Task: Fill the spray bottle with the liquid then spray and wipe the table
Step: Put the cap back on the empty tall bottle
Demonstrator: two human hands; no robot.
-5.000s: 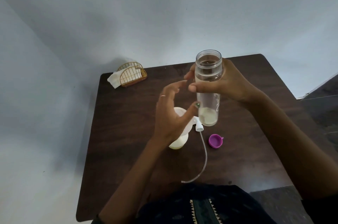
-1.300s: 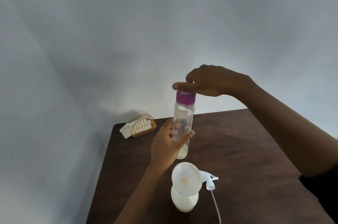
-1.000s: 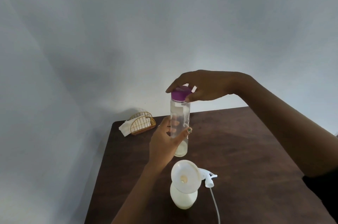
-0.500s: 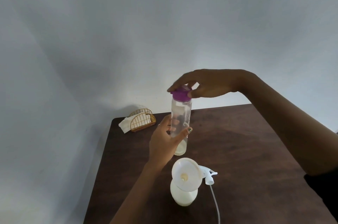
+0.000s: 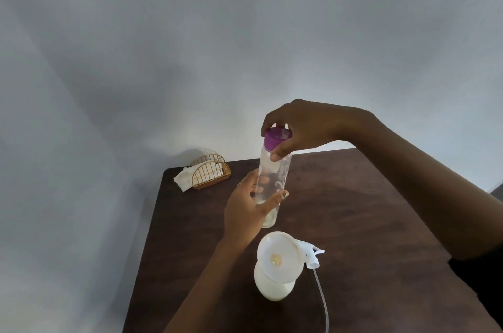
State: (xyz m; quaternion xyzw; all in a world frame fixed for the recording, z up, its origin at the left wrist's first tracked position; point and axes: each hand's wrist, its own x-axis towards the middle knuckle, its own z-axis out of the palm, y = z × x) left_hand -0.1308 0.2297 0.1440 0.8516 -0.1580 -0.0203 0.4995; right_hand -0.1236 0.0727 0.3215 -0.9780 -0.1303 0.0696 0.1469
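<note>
**A plain domestic room**

A home setting is suggested. A dark wooden table (image 5: 367, 223) is set into the corner of 2 bare, pale grey walls (image 5: 190, 46). A gold wire napkin holder (image 5: 211, 172) with white napkins (image 5: 183, 180) is kept at the table's far corner, as on a household dining table. Nothing industrial or commercial is seen.

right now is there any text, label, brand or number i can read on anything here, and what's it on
No text can be read here.
Clear plastic bottle with the purple cap: faint white printed marks on its side, too blurred to read.
White spray bottle, white trigger sprayer head, gold wire napkin holder: no text visible.
</note>
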